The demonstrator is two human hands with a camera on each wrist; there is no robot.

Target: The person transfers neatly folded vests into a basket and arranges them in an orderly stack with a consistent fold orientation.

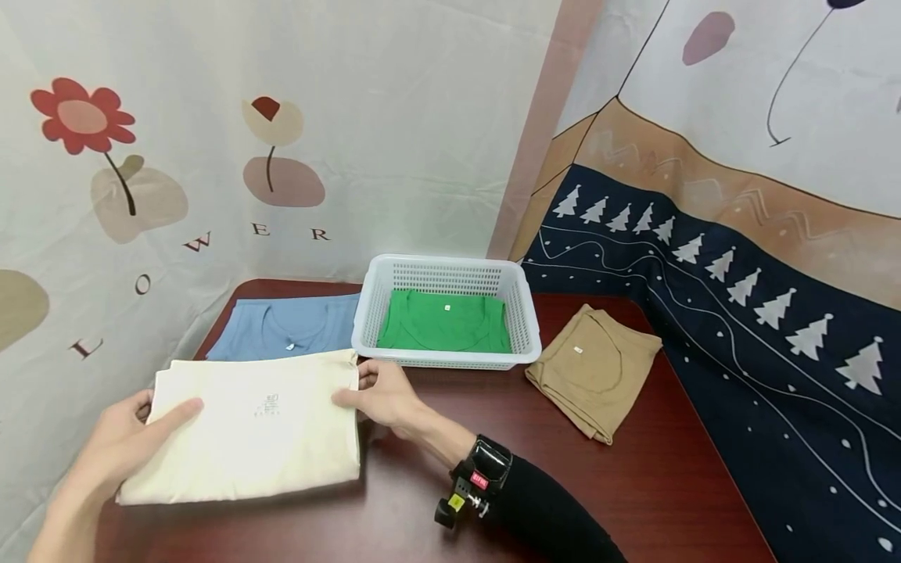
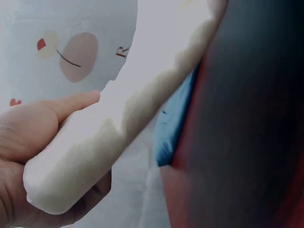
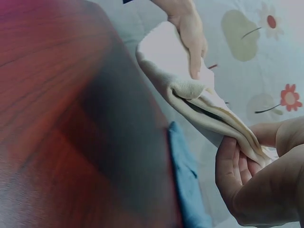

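Both hands hold a folded cream shirt [image 1: 260, 446] by its sides, raised above the front left of the table. On its upper face is a small printed mark. My left hand [image 1: 113, 446] grips the left edge, thumb on top and the other fingers mostly hidden underneath. At the far right corner, my right hand [image 1: 387, 399] pinches the cloth between thumb and fingers. In the right wrist view, layered folds of the cream shirt [image 3: 190, 95] show beside the right hand [image 3: 256, 185]. The left wrist view has the left hand [image 2: 28, 133] wrapped around the rounded folded edge.
Behind the cream shirt lies a folded blue shirt [image 1: 303, 320], partly covered. A white plastic basket [image 1: 450, 360] at the back holds a folded green shirt [image 1: 443, 324]. To the right, a folded tan shirt [image 1: 598, 367] lies on the dark red table [image 1: 676, 469]. Printed curtains hang behind.
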